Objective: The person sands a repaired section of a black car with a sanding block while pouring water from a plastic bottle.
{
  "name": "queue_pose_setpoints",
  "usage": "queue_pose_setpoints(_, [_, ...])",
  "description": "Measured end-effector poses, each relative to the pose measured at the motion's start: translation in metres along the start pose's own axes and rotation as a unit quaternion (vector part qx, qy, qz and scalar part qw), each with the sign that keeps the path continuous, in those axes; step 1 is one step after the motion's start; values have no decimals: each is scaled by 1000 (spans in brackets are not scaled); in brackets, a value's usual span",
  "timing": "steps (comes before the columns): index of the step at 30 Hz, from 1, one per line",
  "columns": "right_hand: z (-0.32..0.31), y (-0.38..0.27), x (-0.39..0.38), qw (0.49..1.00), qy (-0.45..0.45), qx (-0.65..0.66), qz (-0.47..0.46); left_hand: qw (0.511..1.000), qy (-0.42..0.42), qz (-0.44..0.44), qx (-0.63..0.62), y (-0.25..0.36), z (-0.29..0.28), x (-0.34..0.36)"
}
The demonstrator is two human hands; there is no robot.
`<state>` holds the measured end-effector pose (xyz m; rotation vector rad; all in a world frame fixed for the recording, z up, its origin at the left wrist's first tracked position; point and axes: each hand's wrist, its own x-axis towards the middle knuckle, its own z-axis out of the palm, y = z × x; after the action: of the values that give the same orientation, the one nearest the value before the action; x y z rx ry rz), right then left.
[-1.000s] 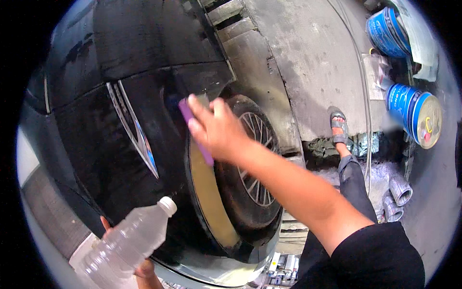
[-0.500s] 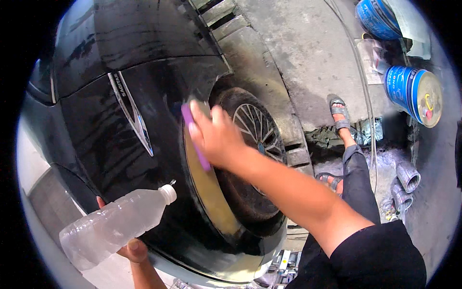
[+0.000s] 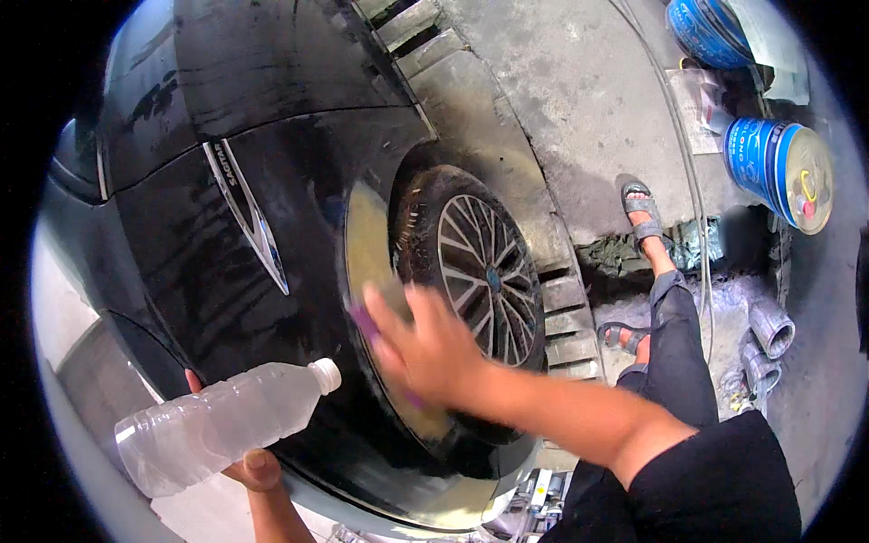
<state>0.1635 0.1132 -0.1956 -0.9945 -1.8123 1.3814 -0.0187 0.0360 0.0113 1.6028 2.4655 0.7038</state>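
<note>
We look down at the side of a black car (image 3: 299,172), beside its wheel (image 3: 493,281). The person's right hand (image 3: 430,348), slightly blurred, grasps a purple block (image 3: 364,323) and presses it against a tan patch (image 3: 368,226) that curves along the wheel arch. The left hand (image 3: 260,472) is closed around a clear plastic bottle (image 3: 222,421), tilted nearly level, its white cap (image 3: 326,376) pointing toward the patch but apart from it. We cannot tell whether liquid is leaving the cap.

We judge the step in hand to be rubbing the tan patch with the block, perhaps wet. The next move seems to call for light, even pressure that follows the curve, with the bottle held clear of the rubbing arm.

As for writing, we find raised lettering on the dark strip inside a slim chrome trim (image 3: 262,244) on the car. A blue bucket (image 3: 760,163) at the right has large white letters around its side, with smaller print too fine for us to read. A second bucket (image 3: 711,32), partly covered, stands beyond it.
</note>
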Motion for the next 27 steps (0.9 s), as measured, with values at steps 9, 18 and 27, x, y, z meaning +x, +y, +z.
queue_pose_setpoints(9, [14,57,109,995,36,-45,85,994,-51,11,-94,-10,-4,3])
queue_pose_setpoints(18, [1,0,-30,1000,8,10,-1,997,3,-32,-65,-28,-24,-5])
queue_pose_setpoints(27, [8,17,-5,1000,-1,-13,0,997,-21,-4,-81,-21,-22,-4])
